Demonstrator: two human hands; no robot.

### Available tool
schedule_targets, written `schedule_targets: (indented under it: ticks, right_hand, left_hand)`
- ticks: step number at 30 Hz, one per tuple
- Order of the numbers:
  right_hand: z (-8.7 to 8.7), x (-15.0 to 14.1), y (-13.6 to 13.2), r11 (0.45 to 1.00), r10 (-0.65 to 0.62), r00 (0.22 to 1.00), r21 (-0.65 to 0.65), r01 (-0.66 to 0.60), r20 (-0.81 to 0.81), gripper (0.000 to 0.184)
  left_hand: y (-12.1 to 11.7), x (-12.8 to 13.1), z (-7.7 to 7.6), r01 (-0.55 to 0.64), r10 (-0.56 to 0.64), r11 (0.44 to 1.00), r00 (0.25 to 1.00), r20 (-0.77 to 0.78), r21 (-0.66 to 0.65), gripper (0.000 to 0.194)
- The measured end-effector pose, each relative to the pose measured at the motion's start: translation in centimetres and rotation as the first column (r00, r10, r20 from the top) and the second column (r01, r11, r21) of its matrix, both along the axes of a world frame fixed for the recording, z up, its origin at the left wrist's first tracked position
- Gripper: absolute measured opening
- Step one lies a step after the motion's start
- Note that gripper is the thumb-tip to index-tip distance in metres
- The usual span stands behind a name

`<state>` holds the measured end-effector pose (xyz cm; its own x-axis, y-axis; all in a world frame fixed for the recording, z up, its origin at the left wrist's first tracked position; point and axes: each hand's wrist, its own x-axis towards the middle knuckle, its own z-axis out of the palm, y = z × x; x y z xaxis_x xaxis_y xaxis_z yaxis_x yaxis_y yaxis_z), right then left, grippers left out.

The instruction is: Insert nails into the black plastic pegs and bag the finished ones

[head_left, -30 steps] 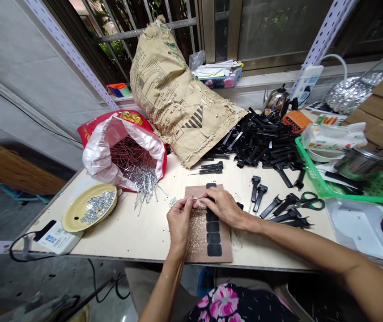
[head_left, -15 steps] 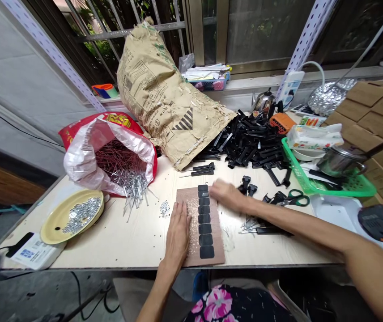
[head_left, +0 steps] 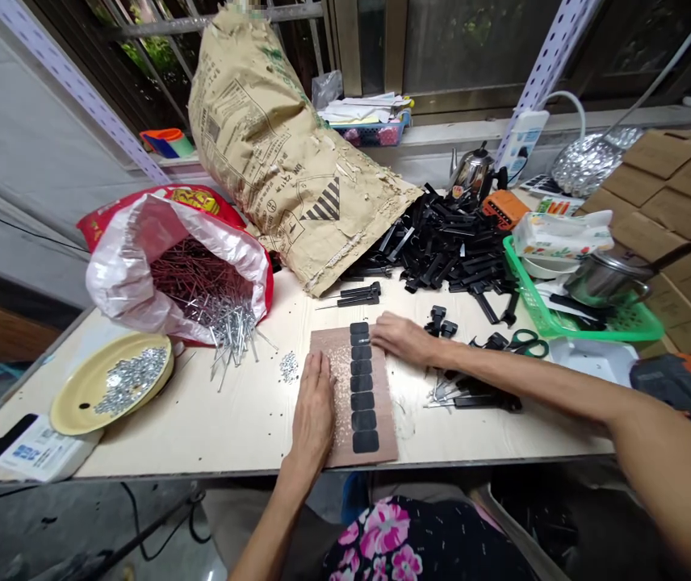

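While my left hand (head_left: 314, 407) lies flat and my right hand (head_left: 401, 337) curls, hold unclear, the brown board (head_left: 387, 407) at the bench's (head_left: 230, 424) front edge looks light, stiff, best held by its sides.

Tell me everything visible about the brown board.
The brown board is a matte, cardboard-like rectangle lying flat on the table near the front edge. A column of black patches with rounded corners runs down it, pale specks to their left. The left hand overlaps its left edge; the right hand is at its upper right, contact unclear.
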<state>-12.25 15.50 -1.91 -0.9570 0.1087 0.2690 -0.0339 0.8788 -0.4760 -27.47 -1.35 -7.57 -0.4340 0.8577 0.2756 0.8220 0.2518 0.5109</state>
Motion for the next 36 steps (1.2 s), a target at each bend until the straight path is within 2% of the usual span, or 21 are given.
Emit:
schedule_targets:
  ticks: [1,3,5,9,12,15,17,19,21,23,26,28,30,33,36]
  right_hand:
    - [-0.3,0.0,0.2,0.998,0.055,0.998,0.025,-0.055,0.0,0.034]
    - [-0.8,0.0,0.2,0.953,0.246,0.969,0.177,-0.244,0.016,0.032]
    - [-1.3,0.0,-0.3,0.907,0.334,0.942,0.26,-0.331,0.034,0.03]
    - [-1.3,0.2,-1.1,0.945,0.239,0.971,0.223,-0.238,0.025,0.032]
    - [-0.1,1.3,-0.3,0.971,0.154,0.985,0.175,-0.165,0.076,0.031]
    - [2.1,3.6,1.5,0.978,0.085,0.96,0.161,-0.132,0.268,0.03]
    - [3.7,5.0,3.0,0.976,0.067,0.895,0.157,-0.151,0.441,0.026]
    - [4.9,5.4,4.4,0.974,0.046,0.851,0.165,-0.155,0.523,0.02]
    - [5.4,4.0,5.5,0.973,-0.004,0.884,0.208,-0.105,0.467,0.018]
    - [4.9,0.8,6.2,0.964,-0.065,0.945,0.266,-0.024,0.32,0.024]
    - [2.5,-5.8,6.5,0.937,-0.119,0.984,0.342,0.067,0.131,0.027]
    - [0.4,-9.7,6.5,0.903,-0.157,0.983,0.418,0.102,0.1,0.026]
    - [-1.3,-12.6,6.5,0.874,-0.183,0.976,0.475,0.105,0.12,0.024]
    - [-3.2,-14.5,6.6,0.865,-0.194,0.97,0.492,0.099,0.147,0.025]
    - [-4.1,-14.7,6.8,0.865,-0.212,0.967,0.488,0.118,0.141,0.028]
  left_hand:
    - [0.0,0.0,0.0,0.006,-0.006,1.0,1.0,-0.003,-0.001,0.046]
    - [0.0,0.1,0.1,0.009,-0.009,1.0,1.0,-0.014,-0.002,0.046]
    - [0.1,0.2,0.3,0.008,-0.008,1.0,0.999,-0.03,-0.006,0.046]
    - [0.1,0.3,0.4,0.019,-0.02,0.999,0.999,-0.049,-0.028,0.047]
    - [0.0,0.3,0.3,0.01,-0.012,0.999,0.998,-0.06,-0.038,0.047]
    - [-0.2,0.2,0.1,-0.001,-0.001,0.999,0.998,-0.07,-0.04,0.047]
    - [-0.3,0.3,-0.2,-0.011,0.009,1.0,0.998,-0.06,-0.029,0.047]
    - [-0.3,0.5,-0.2,-0.018,0.018,1.0,0.999,-0.039,-0.015,0.048]
    - [-0.3,0.7,0.2,-0.019,0.019,1.0,1.0,-0.01,0.001,0.047]
    - [-0.4,0.7,1.1,-0.048,0.048,0.998,0.999,0.021,0.043,0.044]
    - [-1.1,-0.5,2.7,-0.227,0.226,0.964,0.974,0.024,0.14,0.036]
    - [-1.8,-2.2,3.5,-0.348,0.355,0.923,0.935,-0.01,0.165,0.032]
    - [-2.6,-4.1,3.6,-0.389,0.397,0.911,0.917,-0.036,0.138,0.029]
    - [-3.6,-6.2,3.0,-0.354,0.355,0.933,0.935,-0.019,0.061,0.027]
    - [-4.0,-6.9,2.4,-0.314,0.315,0.949,0.949,-0.005,0.023,0.026]
